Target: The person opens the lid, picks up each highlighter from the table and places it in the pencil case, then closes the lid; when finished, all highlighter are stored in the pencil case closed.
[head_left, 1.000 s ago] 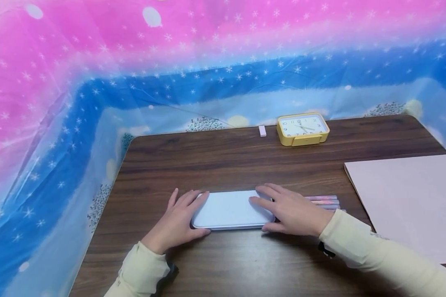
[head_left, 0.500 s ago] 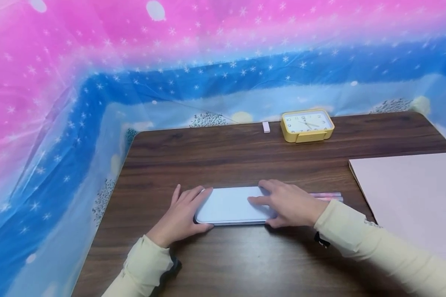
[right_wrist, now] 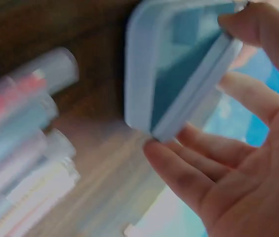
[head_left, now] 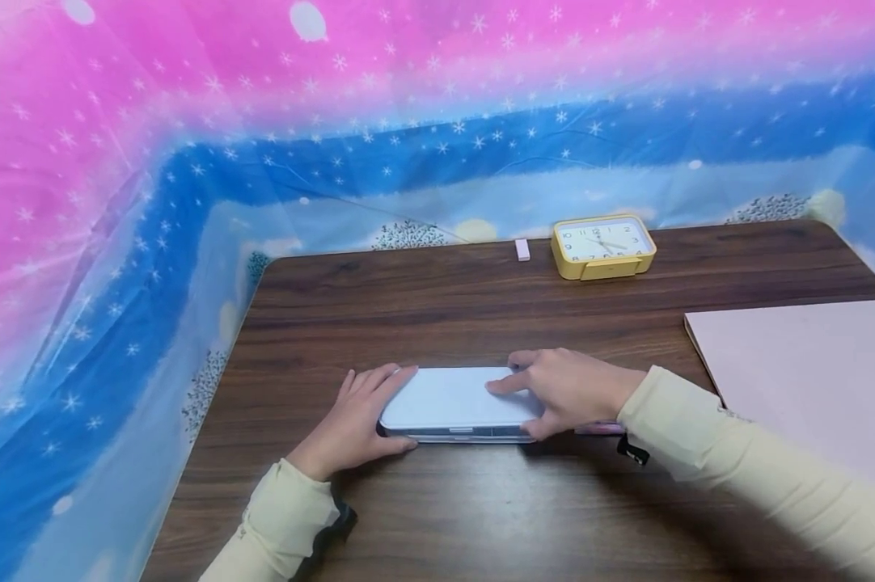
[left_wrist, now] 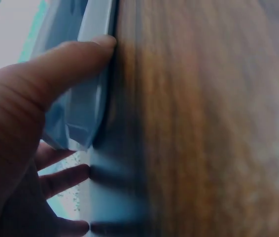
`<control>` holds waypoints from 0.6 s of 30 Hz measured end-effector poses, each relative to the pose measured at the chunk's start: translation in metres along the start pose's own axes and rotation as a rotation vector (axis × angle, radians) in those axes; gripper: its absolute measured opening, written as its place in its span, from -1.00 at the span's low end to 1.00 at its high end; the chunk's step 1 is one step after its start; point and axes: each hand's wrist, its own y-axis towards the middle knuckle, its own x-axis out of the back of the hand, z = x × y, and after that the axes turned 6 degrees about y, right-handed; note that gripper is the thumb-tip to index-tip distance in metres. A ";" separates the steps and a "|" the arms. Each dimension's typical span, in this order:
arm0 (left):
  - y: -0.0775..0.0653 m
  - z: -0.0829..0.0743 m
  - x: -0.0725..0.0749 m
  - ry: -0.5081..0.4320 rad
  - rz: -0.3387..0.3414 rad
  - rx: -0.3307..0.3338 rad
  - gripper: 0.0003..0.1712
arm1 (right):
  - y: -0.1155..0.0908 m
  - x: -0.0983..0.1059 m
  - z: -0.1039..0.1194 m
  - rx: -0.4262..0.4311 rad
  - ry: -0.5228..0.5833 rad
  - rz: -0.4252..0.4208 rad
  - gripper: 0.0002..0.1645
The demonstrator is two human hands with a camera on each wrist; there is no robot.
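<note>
The white case (head_left: 455, 408) lay on the dark wooden table (head_left: 336, 315), between the person's hands, its lid (head_left: 437, 388) tilted up so that a narrow gap showed along the near side (what was inside could not be made out). The left hand (head_left: 353, 420) held the left end, partly spread, its thumb along the lower half's near edge and the other fingers round the end. The right hand (head_left: 572, 392), half closed, gripped the right end, thumb at the lid's near edge, fingers toward the far side.

The lid seemed the likeliest trouble: if that thumb slipped, it could drop shut, perhaps nipping a fingertip. A hard pull with a slack left hold might have dragged or tipped the whole case. Just right of it, partly under the right wrist, lay several pens (head_left: 599, 428), which a low forearm could have set rolling. The pink eraser (head_left: 522, 250), yellow clock (head_left: 605, 246) and large pale board (head_left: 801, 380) lay well apart, and seemed at little risk.
</note>
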 end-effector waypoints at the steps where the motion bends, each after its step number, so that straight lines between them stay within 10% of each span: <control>1: 0.000 0.001 0.000 -0.019 -0.003 0.001 0.15 | 0.000 0.002 -0.001 -0.008 0.022 0.020 -0.25; 10: 0.001 0.002 -0.003 -0.210 -0.033 0.092 0.57 | -0.002 0.018 -0.021 0.056 0.240 0.002 -0.49; 18: -0.003 0.002 -0.007 -0.207 -0.040 0.121 0.65 | -0.004 0.029 -0.035 -0.111 0.394 -0.153 -0.61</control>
